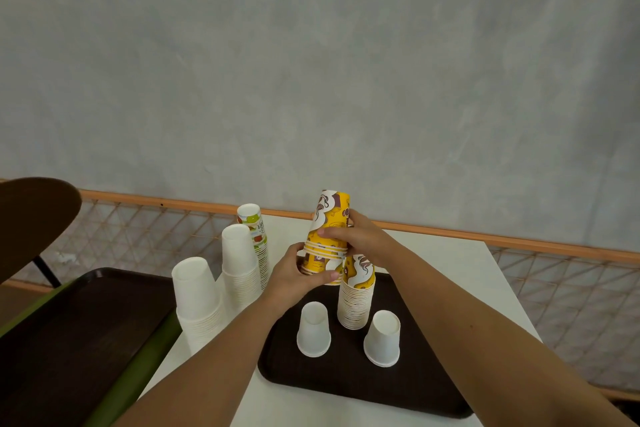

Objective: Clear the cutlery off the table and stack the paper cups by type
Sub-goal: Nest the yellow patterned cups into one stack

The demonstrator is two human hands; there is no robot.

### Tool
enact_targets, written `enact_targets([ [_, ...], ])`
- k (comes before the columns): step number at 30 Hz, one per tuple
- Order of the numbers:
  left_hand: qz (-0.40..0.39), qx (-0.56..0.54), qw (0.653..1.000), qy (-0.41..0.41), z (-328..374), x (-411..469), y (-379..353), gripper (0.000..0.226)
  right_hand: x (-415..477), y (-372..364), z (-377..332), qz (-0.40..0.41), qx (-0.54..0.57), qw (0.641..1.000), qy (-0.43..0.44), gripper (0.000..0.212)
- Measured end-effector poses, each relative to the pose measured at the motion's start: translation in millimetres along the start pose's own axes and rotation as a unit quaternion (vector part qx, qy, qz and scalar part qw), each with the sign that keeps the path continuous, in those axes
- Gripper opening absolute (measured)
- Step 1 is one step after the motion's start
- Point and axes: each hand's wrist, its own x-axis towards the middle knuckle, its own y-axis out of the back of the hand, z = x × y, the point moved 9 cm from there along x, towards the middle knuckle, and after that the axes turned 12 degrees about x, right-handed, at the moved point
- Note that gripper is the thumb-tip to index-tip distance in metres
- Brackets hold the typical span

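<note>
My right hand (356, 236) grips a short stack of upside-down yellow printed cups (330, 218) above the brown tray (363, 388). My left hand (298, 276) grips more yellow cups (320, 267) just below it; the two groups touch or nest. Beside them on the tray rises a tall stack of the same yellow cups (356, 302). In front stand a single white cup (313, 329) and a short white stack (382, 338), both upside down. No cutlery is in view.
Left of the tray, on the white table (460, 274), stand two tall white cup stacks (197, 302) (240, 263) and a green-printed stack (258, 236). A second dark tray (69, 333) lies at the far left. A mesh rail (519, 241) and grey wall lie behind.
</note>
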Motion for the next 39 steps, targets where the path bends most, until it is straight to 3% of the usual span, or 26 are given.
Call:
enact_targets([
  [4, -0.002, 0.014, 1.000, 0.015, -5.1, -1.2, -4.9, 0.083, 1.6, 9.4, -14.2, 0.017, 0.034, 0.999, 0.025, 0.052],
  [7, -0.004, 0.010, 1.000, 0.013, -5.0, -2.4, -8.9, 0.075, 4.2, 18.4, -26.7, 0.036, 0.065, 0.996, 0.048, 0.059],
  [13, -0.006, -0.024, 0.999, 0.040, -12.8, -3.5, -16.4, 0.056, 6.4, 48.8, -52.8, 0.105, 0.132, 0.979, 0.118, 0.051],
  [20, 0.012, -0.078, 0.994, 0.072, -26.0, 4.1, -17.3, 0.054, 1.0, 84.8, -35.5, 0.182, 0.044, 0.973, 0.134, 0.063],
  [28, 0.029, -0.117, 0.989, 0.091, -28.0, 17.5, -15.0, 0.064, -0.8, 73.9, 17.8, 0.140, -0.072, 0.983, 0.094, 0.065],
  [37, 0.074, -0.129, 0.988, 0.042, 4.6, 36.7, -4.9, 0.052, -3.7, 59.1, 48.8, -0.008, -0.119, 0.993, -0.018, 0.078],
  [39, 0.081, -0.133, 0.988, 0.024, 18.5, 41.3, -2.2, 0.049, -6.5, 62.4, 34.6, -0.004, -0.118, 0.993, -0.011, 0.075],
])
